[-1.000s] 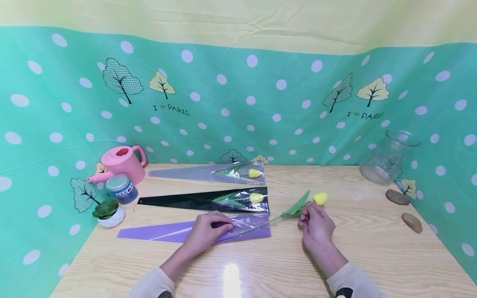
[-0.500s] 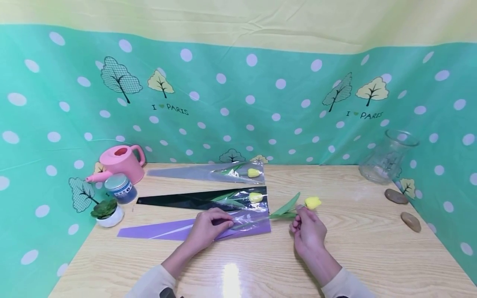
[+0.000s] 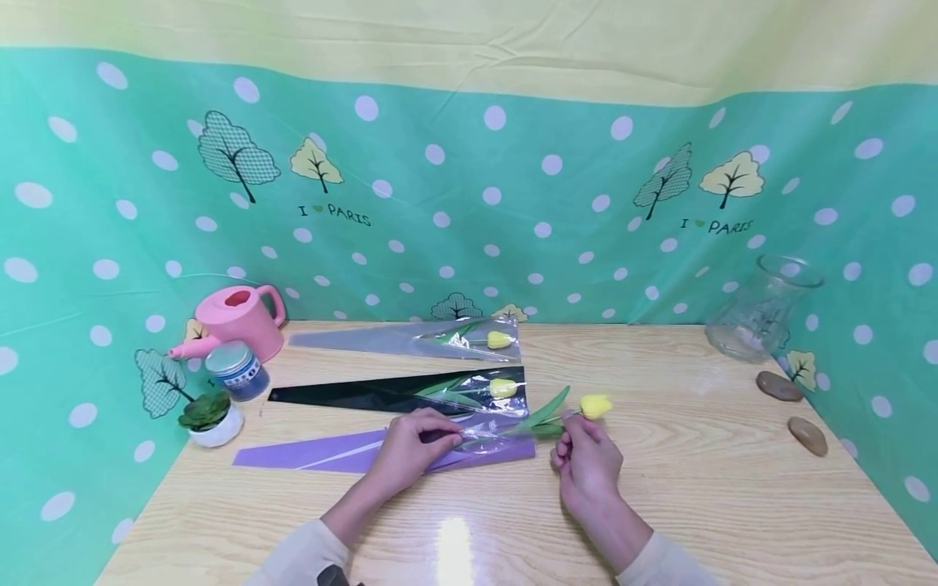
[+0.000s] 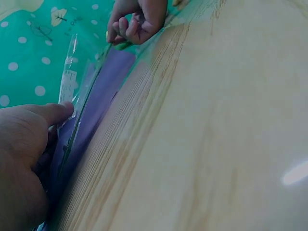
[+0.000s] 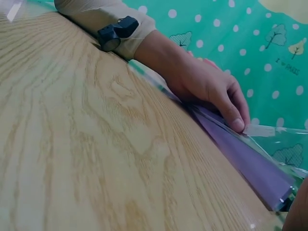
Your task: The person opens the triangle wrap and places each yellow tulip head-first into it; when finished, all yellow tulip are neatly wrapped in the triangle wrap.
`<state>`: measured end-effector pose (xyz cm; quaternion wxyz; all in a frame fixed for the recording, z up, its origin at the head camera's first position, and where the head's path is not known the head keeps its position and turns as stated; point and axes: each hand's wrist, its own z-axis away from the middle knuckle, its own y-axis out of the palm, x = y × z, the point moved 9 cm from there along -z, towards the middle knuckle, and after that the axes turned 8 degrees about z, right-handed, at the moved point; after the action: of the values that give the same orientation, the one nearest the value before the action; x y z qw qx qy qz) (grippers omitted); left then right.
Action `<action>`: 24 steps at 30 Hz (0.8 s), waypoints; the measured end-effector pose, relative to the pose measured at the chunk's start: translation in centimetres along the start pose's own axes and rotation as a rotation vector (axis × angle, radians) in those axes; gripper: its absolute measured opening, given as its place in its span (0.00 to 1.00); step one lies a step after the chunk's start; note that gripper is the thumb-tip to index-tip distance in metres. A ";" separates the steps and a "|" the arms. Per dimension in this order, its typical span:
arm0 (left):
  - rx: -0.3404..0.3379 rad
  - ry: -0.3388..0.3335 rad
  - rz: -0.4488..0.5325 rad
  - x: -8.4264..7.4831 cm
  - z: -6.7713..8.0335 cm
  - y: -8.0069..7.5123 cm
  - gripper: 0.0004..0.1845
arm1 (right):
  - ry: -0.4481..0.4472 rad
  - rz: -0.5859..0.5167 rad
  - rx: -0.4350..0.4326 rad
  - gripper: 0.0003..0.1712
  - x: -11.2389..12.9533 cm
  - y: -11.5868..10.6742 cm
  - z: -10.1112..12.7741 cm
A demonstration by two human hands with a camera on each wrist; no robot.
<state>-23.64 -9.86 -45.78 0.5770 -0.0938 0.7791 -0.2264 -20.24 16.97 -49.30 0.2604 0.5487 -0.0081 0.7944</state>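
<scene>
With finger and thumb, my left hand (image 3: 405, 450) pinches the clear film front of a purple flower sleeve (image 3: 315, 457), lifting it at the wide end. In the left wrist view, the film stands away from the purple back (image 4: 107, 79), with a green stem running between them. My right hand (image 3: 592, 465) pinches a yellow tulip (image 3: 595, 406) on its stem just below the bloom. Its stem and part of the leaves lie inside the sleeve; the bloom is outside, to the right. The right wrist view shows the left thumb and fingers (image 5: 231, 113) on the film's edge.
Behind lie a black sleeve (image 3: 337, 396) and a grey sleeve (image 3: 352, 339), each with a yellow tulip. At left stand a pink watering can (image 3: 245, 321), a blue jar (image 3: 242, 374) and a potted succulent (image 3: 214, 422). A glass vase (image 3: 762, 313) and two stones (image 3: 808, 436) are at right.
My right hand has moved left with the tulip, sliding its stem and leaves further into the purple sleeve. My left hand has kept its pinch on the film almost in place.
</scene>
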 end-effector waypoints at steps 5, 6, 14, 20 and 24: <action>0.000 0.008 0.010 -0.1 0.0 -0.1 0.08 | 0.004 0.001 -0.005 0.13 -0.6 0.5 0.5; 0.000 0.008 0.011 -0.1 0.0 0.0 0.08 | 0.004 0.000 -0.007 0.13 -0.6 0.6 0.5; 0.000 0.023 0.014 -0.3 0.0 0.0 0.07 | 0.003 -0.010 -0.028 0.07 -0.8 0.7 0.7; -0.004 0.030 0.004 -0.2 0.0 0.0 0.07 | -0.014 0.044 0.035 0.07 1.5 0.1 0.6; -0.010 0.033 0.000 -0.2 -0.1 0.0 0.07 | -0.111 0.097 0.113 0.11 5.3 -1.0 -0.7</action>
<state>-23.66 -9.80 -45.59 0.5635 -0.0929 0.7898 -0.2239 -21.84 20.23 -45.24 0.1892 0.6046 -0.0041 0.7737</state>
